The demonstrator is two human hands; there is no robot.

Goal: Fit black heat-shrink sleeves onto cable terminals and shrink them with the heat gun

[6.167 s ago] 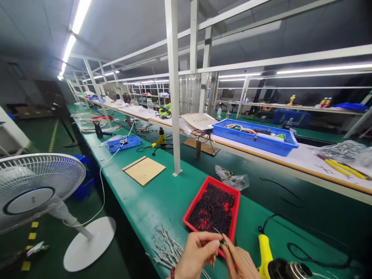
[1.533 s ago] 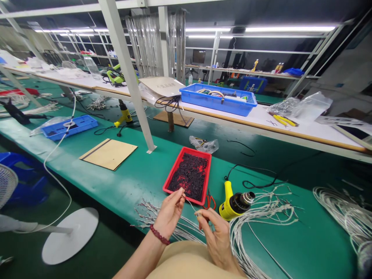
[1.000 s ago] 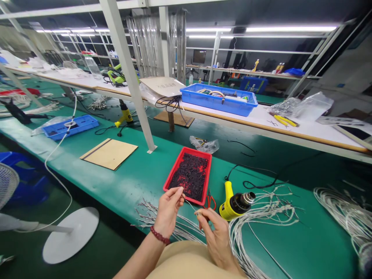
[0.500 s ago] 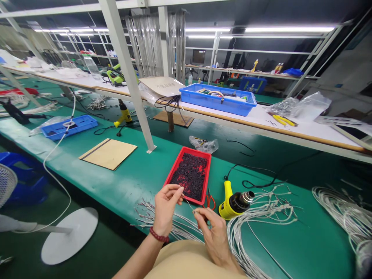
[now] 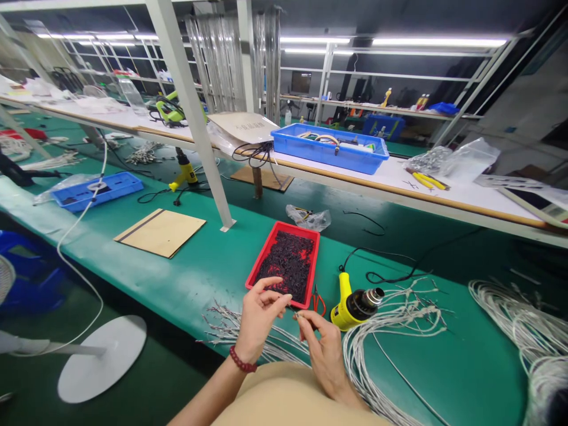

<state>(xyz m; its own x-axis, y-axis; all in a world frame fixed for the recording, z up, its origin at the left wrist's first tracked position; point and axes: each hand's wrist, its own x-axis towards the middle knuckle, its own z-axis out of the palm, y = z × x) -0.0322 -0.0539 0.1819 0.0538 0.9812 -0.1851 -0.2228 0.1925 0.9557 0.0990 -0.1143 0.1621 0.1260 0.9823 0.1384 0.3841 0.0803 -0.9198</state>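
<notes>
My left hand [image 5: 260, 319], with a dark red bead bracelet [image 5: 242, 360] at the wrist, is over the near edge of a red tray [image 5: 249, 278]. Its thumb pinches in toward the other fingers, the index finger raised; a tiny dark piece shows at the thumb tip, too small to name. Close by on the right, my right hand [image 5: 323, 349] pinches a thin wire between thumb and forefinger. The fingertips of both hands nearly meet. Small black tube-like pieces [image 5: 286, 260] fill the tray. White cables [image 5: 288, 340] run beneath my hands.
Right of my hands a yellow heat gun [image 5: 346, 310] stands near more bundled white cables [image 5: 355, 361]. Red-handled pliers [image 5: 318, 300] lie beside the tray. A tan board [image 5: 162, 232] is at left. Above the bench, a shelf holds a blue bin [image 5: 328, 151] and yellow-handled pliers [image 5: 428, 179].
My hands have drawn closer together, the left moving right and slightly down. Its index finger has lifted from the thumb. The whole view has shifted slightly.
</notes>
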